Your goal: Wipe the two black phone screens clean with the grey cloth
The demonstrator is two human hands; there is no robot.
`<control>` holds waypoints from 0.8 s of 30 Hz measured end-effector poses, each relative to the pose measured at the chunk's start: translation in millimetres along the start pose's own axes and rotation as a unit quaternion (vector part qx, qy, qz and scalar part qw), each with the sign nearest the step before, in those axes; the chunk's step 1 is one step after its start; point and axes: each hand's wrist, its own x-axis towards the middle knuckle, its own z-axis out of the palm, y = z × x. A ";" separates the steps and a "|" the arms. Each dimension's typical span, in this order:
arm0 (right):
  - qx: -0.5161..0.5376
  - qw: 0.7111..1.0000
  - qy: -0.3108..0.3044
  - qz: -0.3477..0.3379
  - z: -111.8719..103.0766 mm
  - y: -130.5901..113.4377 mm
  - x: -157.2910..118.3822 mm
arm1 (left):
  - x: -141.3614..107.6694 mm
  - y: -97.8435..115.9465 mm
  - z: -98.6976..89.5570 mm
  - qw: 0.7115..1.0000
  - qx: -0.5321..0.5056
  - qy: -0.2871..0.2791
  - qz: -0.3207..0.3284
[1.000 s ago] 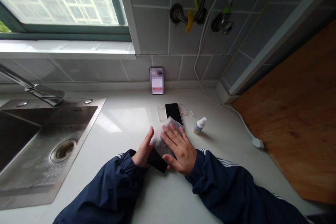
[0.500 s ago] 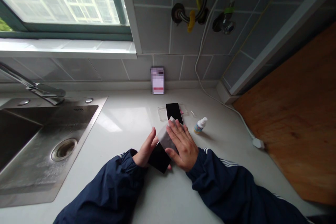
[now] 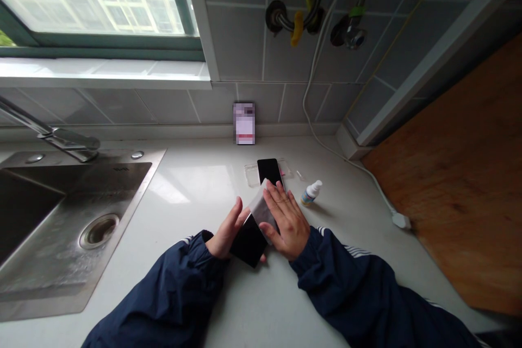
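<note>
My left hand [image 3: 225, 235] is closed around a black phone [image 3: 248, 243], which lies tilted with its dark glossy face up. The thumb is raised along one side, and fingertips show at the opposite edge. A thin grey wiping cloth [image 3: 259, 202] covers the phone's far part. On top of it, my right hand [image 3: 290, 226] presses the cloth down with nearly flat fingers. Just beyond the hands lies a second phone [image 3: 268, 171], dark face up, with a clear plastic case [image 3: 252, 175] around or under it. A small white-capped spray bottle [image 3: 311, 194] stands right of my right hand.
A blurred-out phone [image 3: 244, 124] leans upright against the tiled wall. To the left is a steel sink [image 3: 134, 196] with a faucet [image 3: 75, 142]. A white cable [image 3: 346, 162] with a plug runs down the right side, near a wooden panel [image 3: 448, 185].
My right hand and the cloth have shifted slightly to the right across the phone, baring a little more of its dark face. My left hand keeps its hold.
</note>
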 end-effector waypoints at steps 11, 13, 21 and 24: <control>0.000 1.000 0.007 0.006 -0.4 0.4 0.0 | 1.3 -0.6 -2.5 1.000 0.016 -0.007 0.007; 0.001 1.000 0.011 0.011 -0.1 0.4 -0.1 | 2.1 -1.0 -3.6 1.000 0.019 -0.015 0.008; 0.003 1.000 0.011 0.018 0.2 -1.1 0.2 | 0.5 -1.5 -3.4 0.999 0.019 -0.021 0.013; 0.004 1.000 0.011 0.018 0.0 -1.5 0.4 | 0.5 -1.4 -2.9 1.000 0.011 -0.024 0.012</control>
